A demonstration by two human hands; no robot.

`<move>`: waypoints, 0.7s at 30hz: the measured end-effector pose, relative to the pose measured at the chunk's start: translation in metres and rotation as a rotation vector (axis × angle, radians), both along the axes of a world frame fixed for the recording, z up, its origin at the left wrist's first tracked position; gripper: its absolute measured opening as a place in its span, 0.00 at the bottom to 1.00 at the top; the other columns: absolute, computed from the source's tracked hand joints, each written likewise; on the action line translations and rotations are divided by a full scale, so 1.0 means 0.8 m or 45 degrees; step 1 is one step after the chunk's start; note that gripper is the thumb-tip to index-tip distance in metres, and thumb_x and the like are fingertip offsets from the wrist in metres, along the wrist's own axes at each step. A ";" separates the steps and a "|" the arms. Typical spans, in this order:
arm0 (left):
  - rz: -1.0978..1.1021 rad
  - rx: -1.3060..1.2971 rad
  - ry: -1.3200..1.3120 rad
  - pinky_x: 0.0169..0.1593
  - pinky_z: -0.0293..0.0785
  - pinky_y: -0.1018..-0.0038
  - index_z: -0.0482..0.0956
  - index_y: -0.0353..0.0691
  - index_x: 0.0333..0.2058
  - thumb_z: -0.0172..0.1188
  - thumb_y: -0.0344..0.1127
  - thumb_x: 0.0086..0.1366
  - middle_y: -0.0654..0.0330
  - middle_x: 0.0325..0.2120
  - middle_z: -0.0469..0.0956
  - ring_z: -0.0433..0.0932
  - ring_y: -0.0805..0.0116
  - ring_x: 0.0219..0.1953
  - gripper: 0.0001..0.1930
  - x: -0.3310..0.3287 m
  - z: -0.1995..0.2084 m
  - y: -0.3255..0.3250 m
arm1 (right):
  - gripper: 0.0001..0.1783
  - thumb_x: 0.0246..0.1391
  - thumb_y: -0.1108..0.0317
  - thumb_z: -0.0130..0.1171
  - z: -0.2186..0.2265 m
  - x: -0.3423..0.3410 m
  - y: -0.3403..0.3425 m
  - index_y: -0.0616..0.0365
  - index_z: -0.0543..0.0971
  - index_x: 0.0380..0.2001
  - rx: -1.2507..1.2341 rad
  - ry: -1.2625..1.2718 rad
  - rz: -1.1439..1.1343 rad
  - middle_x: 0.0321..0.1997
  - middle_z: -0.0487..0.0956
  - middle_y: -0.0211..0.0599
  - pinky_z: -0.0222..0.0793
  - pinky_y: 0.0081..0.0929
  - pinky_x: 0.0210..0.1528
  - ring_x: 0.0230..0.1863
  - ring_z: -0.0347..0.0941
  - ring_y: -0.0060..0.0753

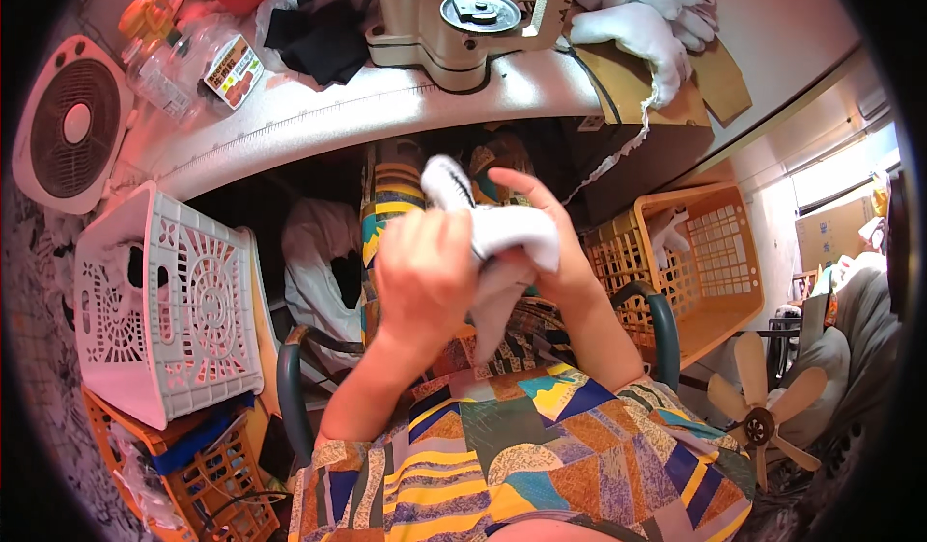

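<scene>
Above my lap I hold a white knit sock (517, 230) with a dark line near one end. My left hand (425, 262) is closed in a fist around it, and that end pokes up past the knuckles. On the other side, my right hand (563, 252) grips the sock's folded part, its index finger stretched out. The remaining right fingers are partly hidden by the fabric. A loose part of the sock hangs down between my wrists. Beyond my hands, a cream sewing machine (425, 30) with a round metal plate stands on the white table (319, 122).
White knit pieces (642, 35) are heaped at the table's right, trailing a yarn strand. A white basket (208, 310) stands left above an orange crate (217, 474); another orange basket (719, 296) is right. Chair armrests (661, 334) flank me. Fans (758, 421) stand on both sides.
</scene>
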State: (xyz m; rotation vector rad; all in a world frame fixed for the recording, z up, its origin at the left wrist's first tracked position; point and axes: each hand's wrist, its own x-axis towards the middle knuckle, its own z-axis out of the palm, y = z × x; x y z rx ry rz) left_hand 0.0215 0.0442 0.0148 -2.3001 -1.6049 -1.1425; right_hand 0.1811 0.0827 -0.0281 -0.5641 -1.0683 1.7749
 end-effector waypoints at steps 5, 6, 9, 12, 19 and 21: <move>-0.240 0.119 0.035 0.33 0.65 0.66 0.72 0.37 0.28 0.60 0.30 0.42 0.58 0.21 0.67 0.69 0.60 0.26 0.12 0.032 -0.007 -0.013 | 0.29 0.46 0.72 0.65 -0.011 -0.007 0.001 0.58 0.68 0.53 0.421 -0.845 -0.837 0.41 0.76 0.39 0.69 0.23 0.42 0.39 0.73 0.27; -0.178 0.204 0.018 0.33 0.65 0.68 0.72 0.38 0.28 0.57 0.29 0.45 0.60 0.20 0.67 0.68 0.62 0.25 0.08 0.029 0.002 -0.007 | 0.29 0.43 0.73 0.66 -0.004 -0.004 -0.004 0.57 0.70 0.51 0.583 -1.124 -0.954 0.43 0.75 0.40 0.68 0.24 0.41 0.40 0.72 0.28; -0.082 0.211 0.116 0.34 0.67 0.68 0.73 0.38 0.28 0.58 0.30 0.45 0.59 0.21 0.68 0.70 0.63 0.27 0.09 0.022 0.009 -0.006 | 0.30 0.39 0.73 0.67 0.033 -0.002 -0.016 0.55 0.72 0.50 1.219 -1.057 -0.936 0.50 0.72 0.43 0.66 0.33 0.50 0.48 0.71 0.42; -0.092 0.215 0.095 0.36 0.69 0.67 0.74 0.37 0.28 0.58 0.30 0.45 0.58 0.23 0.71 0.72 0.61 0.29 0.09 0.024 0.012 -0.010 | 0.27 0.39 0.68 0.67 0.033 0.002 -0.013 0.55 0.76 0.47 1.617 -0.918 -0.858 0.47 0.75 0.39 0.66 0.38 0.52 0.49 0.72 0.46; -0.306 0.077 -0.257 0.38 0.68 0.60 0.71 0.35 0.37 0.70 0.29 0.40 0.53 0.30 0.73 0.73 0.52 0.33 0.23 0.032 -0.001 -0.023 | 0.17 0.37 0.73 0.67 0.029 0.001 -0.015 0.59 0.83 0.37 1.604 -1.021 -1.086 0.34 0.74 0.37 0.72 0.25 0.32 0.33 0.72 0.32; -0.317 0.113 -0.290 0.38 0.69 0.60 0.70 0.35 0.38 0.67 0.24 0.39 0.53 0.31 0.73 0.73 0.51 0.33 0.23 0.039 -0.008 -0.026 | 0.14 0.37 0.76 0.65 0.029 -0.005 -0.011 0.59 0.83 0.32 1.628 -0.988 -1.211 0.32 0.75 0.36 0.70 0.22 0.27 0.29 0.72 0.30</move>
